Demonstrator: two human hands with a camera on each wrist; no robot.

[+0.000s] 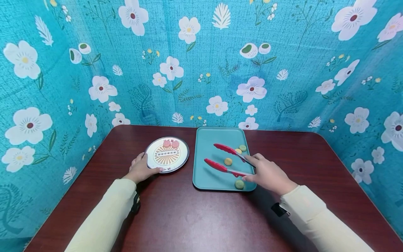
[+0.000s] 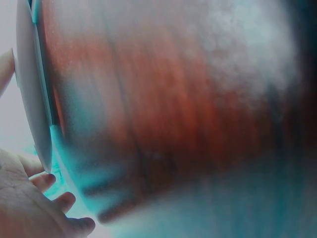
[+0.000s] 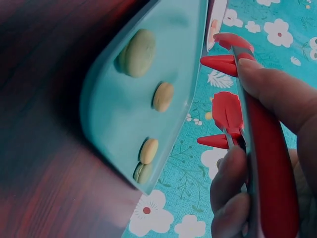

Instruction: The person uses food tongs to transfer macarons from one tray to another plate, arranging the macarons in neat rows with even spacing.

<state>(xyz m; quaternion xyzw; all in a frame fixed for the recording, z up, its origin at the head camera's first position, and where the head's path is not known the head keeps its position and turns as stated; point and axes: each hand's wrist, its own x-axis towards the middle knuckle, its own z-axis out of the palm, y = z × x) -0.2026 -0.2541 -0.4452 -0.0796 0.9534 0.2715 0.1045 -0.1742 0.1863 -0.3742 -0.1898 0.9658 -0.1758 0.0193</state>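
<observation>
Fingers (image 3: 231,173) of the right hand (image 1: 271,175) grip tongs (image 3: 270,163) above the teal tray (image 1: 206,140).

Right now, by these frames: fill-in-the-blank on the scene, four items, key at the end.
The tongs in the right hand have tips coloured ____.
In the head view, the plate, touched by the left hand, lies to the ____ of the tray.
Both macarons on the plate are ____ in colour.
The tray bears ____ other macarons.
Missing words: red; left; pink; four.
</observation>
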